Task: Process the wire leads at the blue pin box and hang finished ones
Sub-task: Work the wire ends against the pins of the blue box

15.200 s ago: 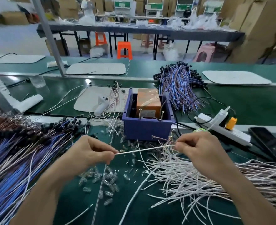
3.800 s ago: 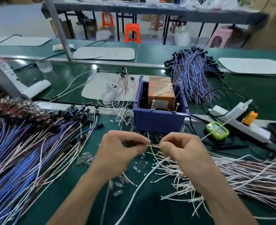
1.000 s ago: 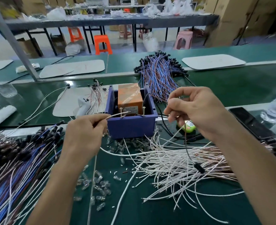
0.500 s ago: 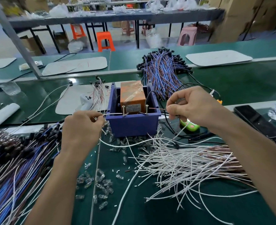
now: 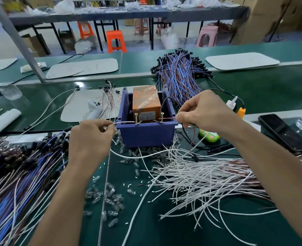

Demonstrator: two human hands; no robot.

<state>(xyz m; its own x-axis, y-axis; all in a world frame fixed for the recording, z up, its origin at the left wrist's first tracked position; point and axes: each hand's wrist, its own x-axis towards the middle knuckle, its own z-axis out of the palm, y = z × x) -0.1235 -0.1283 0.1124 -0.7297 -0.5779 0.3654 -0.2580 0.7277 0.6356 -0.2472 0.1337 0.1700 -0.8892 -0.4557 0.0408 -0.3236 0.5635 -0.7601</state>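
The blue pin box [image 5: 146,134] stands mid-bench with an orange block [image 5: 145,102] inside and two upright pins on its front rim. My left hand [image 5: 90,137] pinches a white lead [image 5: 124,122] whose bare tip touches the left pin [image 5: 136,118]. My right hand [image 5: 203,112] pinches a red lead [image 5: 169,118] with its tip against the right pin [image 5: 162,118]. A black-capped part of the wire hangs below my right hand.
Loose white leads [image 5: 200,178] spread at right, clear LEDs [image 5: 107,196] lie in front. Blue and white finished bundles [image 5: 18,174] pile at left, another bundle [image 5: 178,73] behind the box. A phone [image 5: 281,132] and a green device [image 5: 209,136] lie right.
Both hands have come closer to the box. The two lead tips now rest against the two pins; a second ago my right hand was raised above the box.
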